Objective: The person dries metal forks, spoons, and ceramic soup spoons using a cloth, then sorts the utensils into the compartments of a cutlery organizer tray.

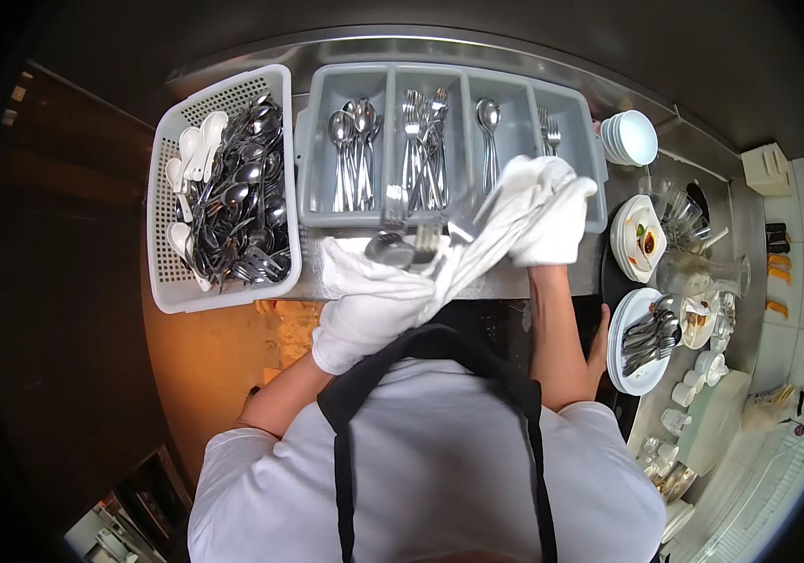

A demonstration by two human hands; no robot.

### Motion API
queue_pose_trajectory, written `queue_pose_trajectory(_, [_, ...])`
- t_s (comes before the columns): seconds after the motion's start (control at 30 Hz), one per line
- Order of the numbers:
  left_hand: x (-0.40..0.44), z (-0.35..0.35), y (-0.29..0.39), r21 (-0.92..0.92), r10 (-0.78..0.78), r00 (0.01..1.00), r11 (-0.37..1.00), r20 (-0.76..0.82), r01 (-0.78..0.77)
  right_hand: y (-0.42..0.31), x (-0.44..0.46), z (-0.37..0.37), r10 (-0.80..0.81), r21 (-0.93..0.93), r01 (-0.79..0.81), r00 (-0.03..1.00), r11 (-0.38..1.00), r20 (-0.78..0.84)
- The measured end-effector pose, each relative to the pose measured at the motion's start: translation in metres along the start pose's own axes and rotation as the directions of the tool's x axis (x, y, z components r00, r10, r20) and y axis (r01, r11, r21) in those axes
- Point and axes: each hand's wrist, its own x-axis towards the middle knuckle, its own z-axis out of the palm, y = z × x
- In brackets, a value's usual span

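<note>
My left hand, in a white glove, is closed around several pieces of cutlery, a fork and a spoon among them, blurred by motion. A white cloth stretches from the left hand up to my right hand, also gloved in white and closed on the cloth. Both hands are just in front of a grey cutlery tray. Its compartments hold spoons, forks, a few more spoons and small forks. The fingers are mostly hidden by fabric.
Left of the tray stands a perforated basket heaped with mixed cutlery and white spoons. To the right are stacked bowls, dishes with food remains, plates bearing cutlery and glassware. Another person's bare hand shows beside my right forearm.
</note>
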Motion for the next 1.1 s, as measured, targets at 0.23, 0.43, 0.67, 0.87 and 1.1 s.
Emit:
queue_pose_trajectory(0.23, [0.021, 0.019, -0.008, -0.406, -0.270, 0.963, 0.882, -0.015, 0.241, 0.002, -0.042, 0.047, -0.051, 0.044, 0.039, 0.943, 0.998, 0.329])
queue_pose_trajectory(0.43, [0.040, 0.024, -0.007, -0.765, -0.446, 0.883, 0.513, 0.150, 0.389, -0.023, -0.063, 0.058, -0.385, -0.474, 0.479, 0.877, 0.739, 0.287])
queue_pose_trajectory(0.67, [0.021, 0.023, -0.027, -0.331, -0.279, 0.959, 0.902, 0.043, 0.277, -0.009, -0.035, 0.034, -0.287, -0.378, 0.731, 0.606, 0.568, 0.742])
queue_pose_trajectory(0.87, [0.013, 0.039, -0.038, 0.424, -0.167, 0.959, 0.904, 0.227, 0.057, -0.059, -0.049, 0.045, -0.487, -0.287, 0.897, 0.427, 0.337, 0.762])
queue_pose_trajectory(1.1, [-0.017, 0.032, -0.022, -0.174, -0.225, 0.974, 0.961, -0.035, 0.216, 0.093, -0.036, 0.105, -0.699, -0.477, 0.614, 0.715, 0.629, 0.000])
